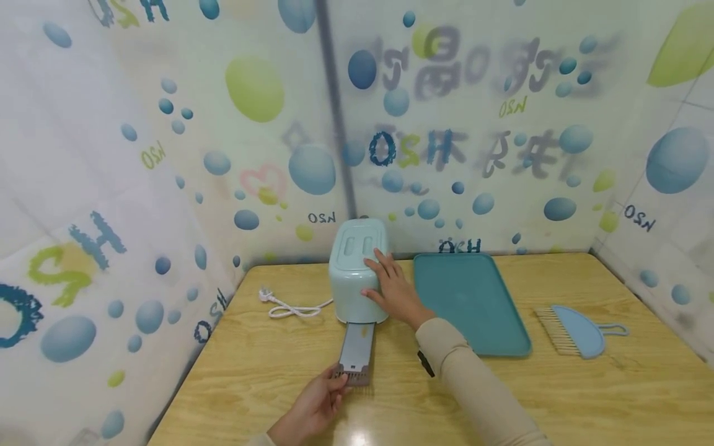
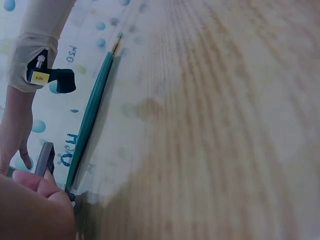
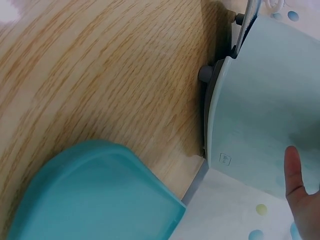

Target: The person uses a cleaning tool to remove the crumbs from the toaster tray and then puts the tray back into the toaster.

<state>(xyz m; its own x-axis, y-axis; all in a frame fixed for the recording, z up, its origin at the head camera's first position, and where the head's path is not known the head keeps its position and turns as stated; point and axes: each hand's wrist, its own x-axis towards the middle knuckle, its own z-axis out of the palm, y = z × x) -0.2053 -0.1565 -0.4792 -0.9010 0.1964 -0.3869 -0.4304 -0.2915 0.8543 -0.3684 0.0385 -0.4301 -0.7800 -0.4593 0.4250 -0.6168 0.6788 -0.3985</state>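
A pale mint toaster [image 1: 347, 296] stands near the back of the table, its lid [image 1: 359, 244] on top. From its front end a grey metal crumb tray [image 1: 355, 352] sticks out toward me, with a yellowish patch near the toaster. My left hand [image 1: 315, 401] pinches the tray's brown slotted end between thumb and fingers; in the left wrist view that grey end [image 2: 45, 159] shows beside the thumb. My right hand [image 1: 397, 290] rests with spread fingers on the toaster's right side and top edge. In the right wrist view one finger [image 3: 294, 172] lies against the toaster wall [image 3: 260, 100].
A teal tray [image 1: 468, 303] lies right of the toaster, under the right forearm's far side. Farther right is a blue hand brush [image 1: 577, 331] with pale bristles. A white power cord [image 1: 295, 308] with its plug lies to the left. A patterned curtain [image 1: 268, 155] hangs behind the table.
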